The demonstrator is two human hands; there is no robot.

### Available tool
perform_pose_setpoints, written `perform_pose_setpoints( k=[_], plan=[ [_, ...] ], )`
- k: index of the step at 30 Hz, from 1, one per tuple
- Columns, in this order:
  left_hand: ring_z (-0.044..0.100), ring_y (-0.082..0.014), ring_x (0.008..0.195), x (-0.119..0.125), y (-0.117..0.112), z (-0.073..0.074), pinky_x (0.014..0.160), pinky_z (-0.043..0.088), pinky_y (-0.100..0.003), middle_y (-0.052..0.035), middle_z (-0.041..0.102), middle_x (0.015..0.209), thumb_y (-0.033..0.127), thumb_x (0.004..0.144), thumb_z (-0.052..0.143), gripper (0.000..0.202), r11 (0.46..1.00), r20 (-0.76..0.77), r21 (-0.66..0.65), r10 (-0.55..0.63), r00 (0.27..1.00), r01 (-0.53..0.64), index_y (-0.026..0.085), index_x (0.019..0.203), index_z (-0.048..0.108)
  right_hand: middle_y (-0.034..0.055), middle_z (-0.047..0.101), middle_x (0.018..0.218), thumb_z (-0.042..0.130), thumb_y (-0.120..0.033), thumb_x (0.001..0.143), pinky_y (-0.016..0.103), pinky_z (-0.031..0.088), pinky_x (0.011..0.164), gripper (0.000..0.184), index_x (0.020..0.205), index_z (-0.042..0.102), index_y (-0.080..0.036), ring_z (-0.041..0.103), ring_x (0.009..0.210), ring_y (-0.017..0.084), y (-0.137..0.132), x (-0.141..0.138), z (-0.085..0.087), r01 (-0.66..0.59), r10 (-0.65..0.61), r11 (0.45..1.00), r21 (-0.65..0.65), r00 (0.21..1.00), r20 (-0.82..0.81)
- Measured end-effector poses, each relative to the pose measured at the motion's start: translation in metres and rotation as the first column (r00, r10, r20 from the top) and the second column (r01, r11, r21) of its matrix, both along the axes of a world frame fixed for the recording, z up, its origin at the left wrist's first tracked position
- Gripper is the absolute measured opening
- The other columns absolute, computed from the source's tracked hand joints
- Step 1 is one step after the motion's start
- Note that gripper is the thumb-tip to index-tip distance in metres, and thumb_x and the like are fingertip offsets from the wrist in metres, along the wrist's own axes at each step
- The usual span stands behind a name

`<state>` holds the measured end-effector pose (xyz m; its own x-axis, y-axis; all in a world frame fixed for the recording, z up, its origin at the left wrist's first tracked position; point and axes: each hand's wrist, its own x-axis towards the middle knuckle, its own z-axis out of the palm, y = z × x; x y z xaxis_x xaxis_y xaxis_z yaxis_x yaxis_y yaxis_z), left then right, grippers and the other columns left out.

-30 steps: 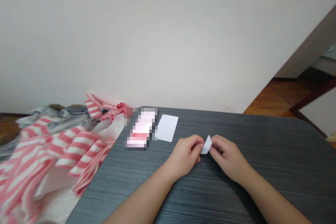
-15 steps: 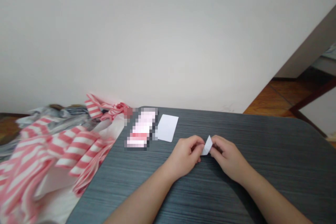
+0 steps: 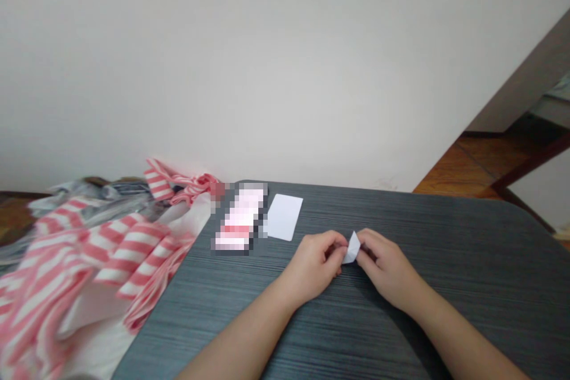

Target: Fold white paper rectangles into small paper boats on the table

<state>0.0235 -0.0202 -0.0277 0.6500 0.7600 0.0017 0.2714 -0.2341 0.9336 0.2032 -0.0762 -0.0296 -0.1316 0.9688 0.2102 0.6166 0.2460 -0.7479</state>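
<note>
Folded paper [image 3: 351, 247] pinched between both hands' fingers [image 3: 339, 244].

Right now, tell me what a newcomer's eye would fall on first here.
First, the left hand and right hand pinching a small folded white paper between them at mid-table. Next, the pink-and-white striped heap piled along the left edge of the grey table. A blank white card lies flat just beyond the left hand.
</note>
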Motion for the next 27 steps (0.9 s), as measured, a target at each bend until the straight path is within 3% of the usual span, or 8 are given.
perform_pose_setpoints(
  k=[10, 18, 27],
  plan=[
    [0.058, -0.0105, 0.058, 0.0005, 0.0015, 0.0031, 0.057, 0.044, -0.02, 0.0005, 0.061, 0.07, 0.025, 0.09, 0.049, 0.018, 1.0, 0.027, -0.015, -0.024, 0.999, 0.025, 0.017, 0.087, 0.065, 0.0037, 0.062, 0.084, 0.05, -0.014, 0.091, 0.03, 0.046, 0.074, 0.015, 0.081, 0.06, -0.02, 0.059, 0.079, 0.018, 0.0001, 0.0017, 0.0011, 0.002, -0.002, 1.0, 0.011, 1.0, -0.021],
    [0.058, -0.012, 0.058, -0.0004, 0.0, 0.0009, 0.055, 0.043, -0.021, 0.0009, 0.061, 0.064, 0.027, 0.089, 0.05, 0.015, 0.999, 0.018, -0.047, 0.012, 1.0, -0.011, 0.017, 0.086, 0.061, -0.0002, 0.059, 0.07, 0.055, -0.021, 0.088, 0.027, 0.042, 0.06, 0.008, 0.083, 0.06, -0.02, 0.055, 0.063, 0.016, -0.0013, -0.0012, -0.0006, 0.162, -0.162, 0.986, -0.03, 0.987, 0.003],
    [0.058, -0.0109, 0.056, 0.0005, -0.0015, -0.001, 0.053, 0.041, -0.02, 0.0018, 0.059, 0.063, 0.028, 0.09, 0.051, 0.014, 0.996, 0.068, -0.087, -0.019, 0.998, 0.025, 0.017, 0.087, 0.059, 0.0012, 0.06, 0.074, 0.051, -0.018, 0.091, 0.028, 0.043, 0.065, 0.013, 0.081, 0.06, -0.021, 0.057, 0.069, 0.017, -0.0021, -0.0003, 0.0028, 0.103, -0.104, 0.994, 0.04, 0.995, 0.001]
  ],
)
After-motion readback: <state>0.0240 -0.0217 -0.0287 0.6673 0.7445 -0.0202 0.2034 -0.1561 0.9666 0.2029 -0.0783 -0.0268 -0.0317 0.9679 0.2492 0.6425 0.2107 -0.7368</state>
